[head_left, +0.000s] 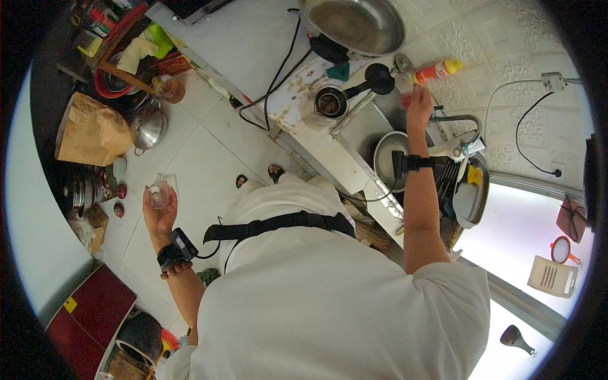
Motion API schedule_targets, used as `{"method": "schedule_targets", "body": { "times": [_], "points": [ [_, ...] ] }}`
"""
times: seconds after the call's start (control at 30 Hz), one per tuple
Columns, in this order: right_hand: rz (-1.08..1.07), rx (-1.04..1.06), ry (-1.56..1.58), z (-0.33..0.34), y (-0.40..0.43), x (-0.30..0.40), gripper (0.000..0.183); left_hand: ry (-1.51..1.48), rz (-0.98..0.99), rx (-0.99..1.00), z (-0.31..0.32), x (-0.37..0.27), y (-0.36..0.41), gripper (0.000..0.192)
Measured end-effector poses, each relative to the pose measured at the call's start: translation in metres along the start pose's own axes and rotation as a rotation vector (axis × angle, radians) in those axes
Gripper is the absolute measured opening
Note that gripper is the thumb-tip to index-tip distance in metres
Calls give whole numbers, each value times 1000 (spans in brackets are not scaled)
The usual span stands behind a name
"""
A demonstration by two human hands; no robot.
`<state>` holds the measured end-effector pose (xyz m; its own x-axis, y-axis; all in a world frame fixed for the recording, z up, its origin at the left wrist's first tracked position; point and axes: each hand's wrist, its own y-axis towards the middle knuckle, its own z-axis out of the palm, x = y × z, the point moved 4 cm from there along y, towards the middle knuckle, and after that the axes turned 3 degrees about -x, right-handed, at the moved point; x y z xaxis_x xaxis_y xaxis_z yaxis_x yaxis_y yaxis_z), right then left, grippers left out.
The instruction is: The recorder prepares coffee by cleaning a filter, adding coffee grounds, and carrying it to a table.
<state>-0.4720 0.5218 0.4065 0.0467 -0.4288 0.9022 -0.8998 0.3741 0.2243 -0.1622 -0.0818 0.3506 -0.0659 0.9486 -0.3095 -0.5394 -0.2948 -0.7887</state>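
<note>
My left hand (160, 211), palm up at the left over the floor, holds a clear glass vessel (158, 194); its exact kind is unclear. My right hand (419, 110) reaches over the far side of the sink, fingers bent, close to the foot of a bottle with a red-orange label and yellow cap (434, 71). Whether it touches the bottle or pinches something small cannot be told. Below my right forearm, a round metal pan (392, 147) sits in the sink. Left of the sink, a dark-rimmed round vessel (331, 102) stands on the counter beside a black ladle-like utensil (379, 79).
A large metal wok (356, 23) stands at the back of the counter (237, 42), with black cables nearby. The faucet (460, 149) and a dish tray (470, 199) are right of my forearm. A lidded pot (149, 127) and paper bag (92, 130) lie left.
</note>
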Motion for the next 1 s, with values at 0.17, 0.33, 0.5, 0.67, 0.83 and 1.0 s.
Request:
{"method": "schedule_targets", "body": {
  "times": [0.17, 0.33, 0.5, 0.67, 0.83, 1.0],
  "points": [
    [18, 385, -701, -70, -18, -236, 24, 48, 61, 33, 9, 2, -3, 26],
    [-184, 1287, -1330, -108, -121, -332, 17, 58, 155, 31, 6, -6, -36, 24],
    [-561, 1527, -1936, -124, -152, -392, 23, 139, 245, -35, 11, -19, -65, 28],
    [-662, 968, -911, -93, -125, -331, 25, 148, 287, -127, 14, -12, -87, 28],
    [339, 894, -815, -111, -67, -279, 27, 112, 227, -31, 23, 2, -67, 28],
    [334, 970, -866, -94, -44, -210, 24, 31, 129, 14, 30, 20, -45, 31]
  ]
}}
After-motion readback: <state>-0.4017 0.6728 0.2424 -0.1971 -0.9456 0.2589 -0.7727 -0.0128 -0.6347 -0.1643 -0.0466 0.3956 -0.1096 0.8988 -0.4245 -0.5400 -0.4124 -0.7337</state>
